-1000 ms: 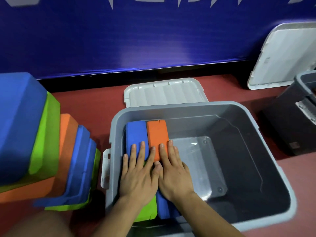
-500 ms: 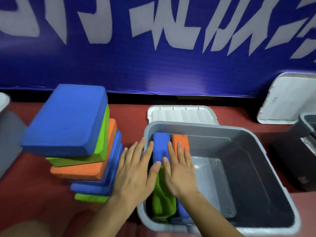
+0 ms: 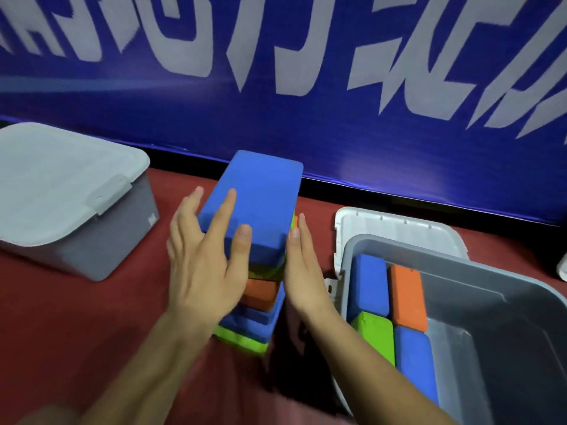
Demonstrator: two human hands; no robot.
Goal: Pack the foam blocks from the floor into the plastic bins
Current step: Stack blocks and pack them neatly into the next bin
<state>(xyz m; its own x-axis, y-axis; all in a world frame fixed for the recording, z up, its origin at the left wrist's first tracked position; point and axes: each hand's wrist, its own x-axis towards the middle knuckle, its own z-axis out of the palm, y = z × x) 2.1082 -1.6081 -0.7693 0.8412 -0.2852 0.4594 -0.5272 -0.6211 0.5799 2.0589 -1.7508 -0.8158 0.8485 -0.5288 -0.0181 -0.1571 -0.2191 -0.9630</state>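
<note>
Lidded bin (image 3: pixel 70 210) at left, my left hand (image 3: pixel 202 265) spread open over the top blue block (image 3: pixel 260 204) of the floor stack (image 3: pixel 259 297) at centre, my right hand (image 3: pixel 302 271) straight-fingered just beside its right side, gripping nothing, open bin (image 3: pixel 497 326) lower right holding four blocks (image 3: pixel 408 296).

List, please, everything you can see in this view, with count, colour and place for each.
Stacked foam blocks: at least five, blue on top, then green, orange, blue, green; floor, centre.
Packed foam blocks: four, two blue, one orange, one green; left end of open bin.
Open bin: one, grey; right.
Loose lid: one, white; flat behind open bin.
Closed bin: one, grey, pale lid; left.
Banner: one, blue, white lettering; back.
Floor: one, red; below.
Left hand: one; fingers spread over the stack's top.
Right hand: one; fingers straight beside the stack's right side.
</note>
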